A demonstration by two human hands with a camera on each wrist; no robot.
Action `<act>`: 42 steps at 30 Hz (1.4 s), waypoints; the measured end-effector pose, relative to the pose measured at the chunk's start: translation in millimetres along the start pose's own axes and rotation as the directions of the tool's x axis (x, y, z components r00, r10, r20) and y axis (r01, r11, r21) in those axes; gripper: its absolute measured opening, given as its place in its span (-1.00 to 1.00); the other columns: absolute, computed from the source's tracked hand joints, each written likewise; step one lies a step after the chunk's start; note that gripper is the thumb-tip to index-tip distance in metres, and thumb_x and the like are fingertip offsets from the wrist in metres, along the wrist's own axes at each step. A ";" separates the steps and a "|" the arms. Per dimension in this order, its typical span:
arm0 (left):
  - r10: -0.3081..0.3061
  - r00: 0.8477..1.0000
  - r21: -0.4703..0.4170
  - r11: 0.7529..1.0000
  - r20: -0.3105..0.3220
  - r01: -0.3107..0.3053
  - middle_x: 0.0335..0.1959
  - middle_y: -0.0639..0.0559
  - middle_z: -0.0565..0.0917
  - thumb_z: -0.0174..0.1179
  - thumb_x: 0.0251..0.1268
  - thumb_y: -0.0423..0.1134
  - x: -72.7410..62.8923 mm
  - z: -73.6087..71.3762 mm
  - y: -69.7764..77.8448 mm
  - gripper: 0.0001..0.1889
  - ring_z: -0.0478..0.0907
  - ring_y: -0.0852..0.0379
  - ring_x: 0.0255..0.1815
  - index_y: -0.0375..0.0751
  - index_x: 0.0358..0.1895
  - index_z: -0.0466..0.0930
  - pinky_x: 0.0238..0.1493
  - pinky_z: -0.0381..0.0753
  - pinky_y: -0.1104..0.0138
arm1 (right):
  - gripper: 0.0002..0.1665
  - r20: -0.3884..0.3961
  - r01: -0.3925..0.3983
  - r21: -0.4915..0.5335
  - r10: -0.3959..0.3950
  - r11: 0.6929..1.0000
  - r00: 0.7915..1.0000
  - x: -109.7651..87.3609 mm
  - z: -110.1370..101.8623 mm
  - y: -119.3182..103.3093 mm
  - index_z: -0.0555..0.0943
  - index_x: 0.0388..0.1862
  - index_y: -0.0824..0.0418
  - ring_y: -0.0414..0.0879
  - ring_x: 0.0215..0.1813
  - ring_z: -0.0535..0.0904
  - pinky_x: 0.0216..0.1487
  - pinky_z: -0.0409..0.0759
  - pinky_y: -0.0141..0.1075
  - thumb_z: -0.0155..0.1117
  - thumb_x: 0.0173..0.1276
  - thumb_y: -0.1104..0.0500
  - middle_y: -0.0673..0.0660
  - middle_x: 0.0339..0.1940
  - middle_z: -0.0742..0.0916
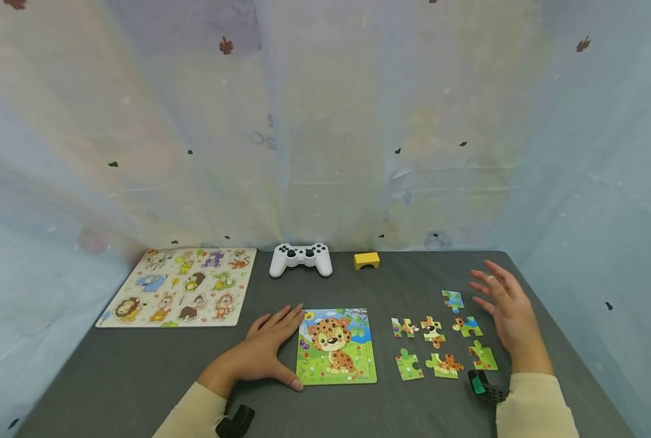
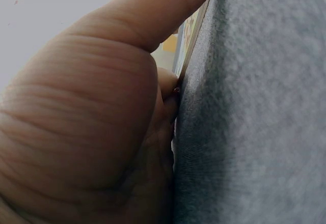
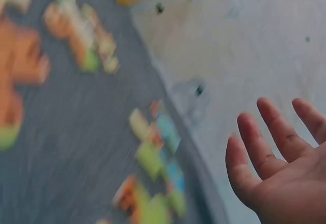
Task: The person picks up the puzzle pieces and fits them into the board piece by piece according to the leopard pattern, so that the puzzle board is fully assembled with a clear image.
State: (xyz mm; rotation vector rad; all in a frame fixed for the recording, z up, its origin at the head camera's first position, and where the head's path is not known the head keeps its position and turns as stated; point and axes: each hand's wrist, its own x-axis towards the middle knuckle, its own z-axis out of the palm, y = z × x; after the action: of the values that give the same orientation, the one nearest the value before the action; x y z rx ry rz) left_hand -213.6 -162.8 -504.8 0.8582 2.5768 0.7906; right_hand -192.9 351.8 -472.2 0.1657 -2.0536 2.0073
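Note:
A square leopard puzzle board (image 1: 336, 350) lies flat in the middle of the dark table. Along its left edge my left hand (image 1: 265, 347) rests on the tabletop, fingers extended and thumb by the lower left corner. In the left wrist view the palm (image 2: 86, 117) fills much of the frame. Several loose puzzle pieces (image 1: 445, 365) are spread to the right of the board. My right hand (image 1: 511, 313) is raised beside them, holding nothing, its fingers spread. The right wrist view shows those fingers (image 3: 270, 142) apart from the blurred pieces (image 3: 153, 158).
A white animal puzzle board (image 1: 177, 283) lies at the back left. Behind the leopard board are a white game controller (image 1: 300, 260) and a yellow arch block (image 1: 366, 261). A pale patterned curtain (image 1: 325, 121) hangs right behind the table (image 1: 139, 377).

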 end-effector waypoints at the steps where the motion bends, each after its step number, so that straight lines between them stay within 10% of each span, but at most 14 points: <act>1: 0.000 1.000 -0.001 1.000 0.001 0.000 0.82 0.08 -0.10 0.63 -0.12 0.50 -0.1 0.2 0.2 0.48 -0.26 -0.07 0.80 -0.05 0.82 0.00 0.59 -0.35 -0.29 | -0.34 -0.009 -0.020 -0.041 0.019 0.999 1.000 -0.5 -2.9 5.2 0.17 0.80 0.11 -0.13 0.37 0.53 0.18 0.53 -0.41 -0.01 0.85 0.12 -0.02 0.43 0.60; 4: -0.001 1.000 -0.001 1.000 0.004 0.001 0.82 0.08 -0.10 0.63 -0.12 0.49 -0.4 0.3 0.8 0.47 -0.26 -0.08 0.80 -0.05 0.82 0.00 0.59 -0.36 -0.29 | -0.23 -0.024 -0.082 -0.230 0.079 0.970 0.997 -0.8 -9.4 19.5 0.11 0.83 0.15 -0.17 0.37 0.51 0.17 0.53 -0.41 0.09 0.82 0.04 0.06 0.47 0.57; 11: 0.003 1.000 -0.008 1.000 0.002 -0.003 0.82 0.05 -0.09 0.64 -0.12 0.47 -0.4 -1.5 3.2 0.48 -0.25 -0.09 0.80 -0.09 0.82 0.00 0.59 -0.34 -0.29 | 0.08 0.056 -0.142 -0.545 0.205 0.826 0.977 1.2 -10.2 35.2 -0.01 0.84 0.26 0.43 0.55 0.31 0.36 0.39 0.40 0.26 0.69 -0.22 0.48 0.62 0.36; 21: 0.001 1.000 -0.006 1.000 0.002 -0.001 0.82 0.07 -0.09 0.64 -0.12 0.48 0.5 -1.6 2.9 0.48 -0.26 -0.08 0.80 -0.07 0.82 0.00 0.58 -0.35 -0.30 | -0.11 0.037 -0.079 -0.759 0.165 0.646 0.986 7.7 2.4 42.1 0.43 0.56 0.49 0.60 0.53 0.14 0.36 0.22 0.52 0.37 0.63 -0.18 0.56 0.56 0.32; 27: 0.005 1.000 -0.009 1.000 -0.001 -0.005 0.82 0.08 -0.10 0.63 -0.12 0.49 1.0 -1.3 1.9 0.48 -0.26 -0.07 0.80 -0.06 0.82 -0.01 0.58 -0.35 -0.30 | -0.30 -0.038 -0.143 -0.690 0.161 0.710 0.986 7.5 6.0 43.5 0.45 0.49 0.47 0.49 0.43 0.33 0.28 0.40 0.37 0.42 0.63 0.05 0.52 0.42 0.46; 34: 0.004 1.000 -0.001 1.000 -0.001 -0.004 0.82 0.10 -0.11 0.62 -0.12 0.51 1.5 -0.7 0.4 0.49 -0.27 -0.06 0.80 -0.05 0.82 -0.02 0.59 -0.35 -0.29 | -0.59 -0.239 -0.223 -0.505 0.113 0.834 0.964 4.7 11.7 37.8 0.59 0.36 0.32 -0.05 0.00 0.62 -0.14 0.62 -0.36 0.32 0.70 0.13 0.25 0.10 0.69; 42: 0.003 1.000 -0.003 1.000 0.003 -0.003 0.82 0.09 -0.11 0.62 -0.10 0.50 -0.2 -0.9 0.0 0.48 -0.27 -0.08 0.80 -0.05 0.82 -0.03 0.59 -0.36 -0.30 | -0.49 -0.221 -0.177 -0.415 0.089 0.892 0.971 6.2 29.2 20.9 0.58 0.46 0.31 -0.17 -0.10 0.72 -0.11 0.70 -0.33 0.32 0.70 0.08 0.23 0.04 0.70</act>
State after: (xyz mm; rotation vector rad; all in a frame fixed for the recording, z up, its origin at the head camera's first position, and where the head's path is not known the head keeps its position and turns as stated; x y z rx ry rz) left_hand -213.9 -163.2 -504.1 0.8624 2.5713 0.7930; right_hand -207.6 324.1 -491.0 -0.2588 -2.3651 1.5041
